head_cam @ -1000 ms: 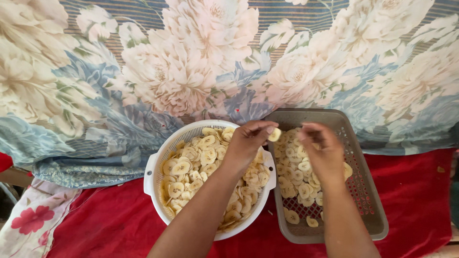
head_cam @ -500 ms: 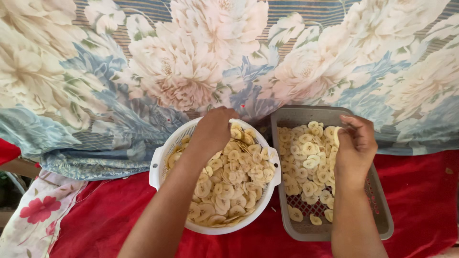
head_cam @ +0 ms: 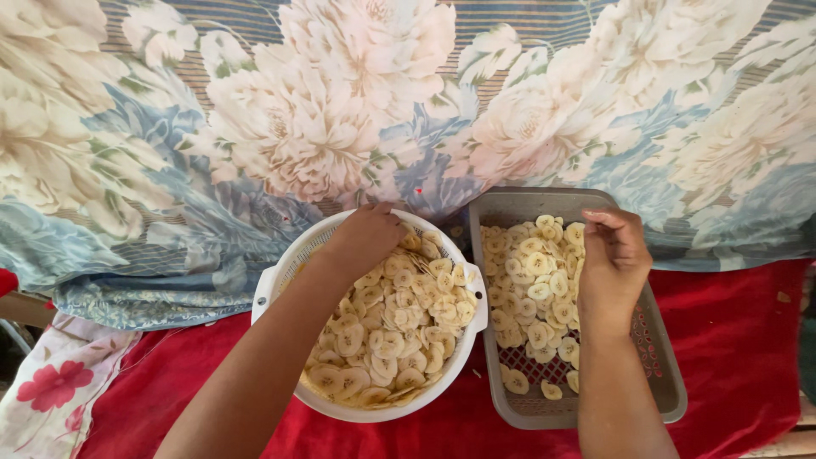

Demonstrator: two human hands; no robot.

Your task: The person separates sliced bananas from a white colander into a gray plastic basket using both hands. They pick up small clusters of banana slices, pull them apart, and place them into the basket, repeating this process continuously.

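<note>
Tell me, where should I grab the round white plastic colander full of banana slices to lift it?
Probably by the two flat tab handles of the round white plastic colander, one on its left rim, one on its right rim beside the grey tray. Come from both sides; its rounded wall offers no other hold.

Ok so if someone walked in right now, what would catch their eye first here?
Probably the round white colander, heaped with pale banana slices, with the left hand reaching into its far side. Right beside it sits a grey perforated tray where more slices are spread out, and the right hand hovers over them. Behind both hangs a big floral cloth, and a red cloth lies underneath.
</note>
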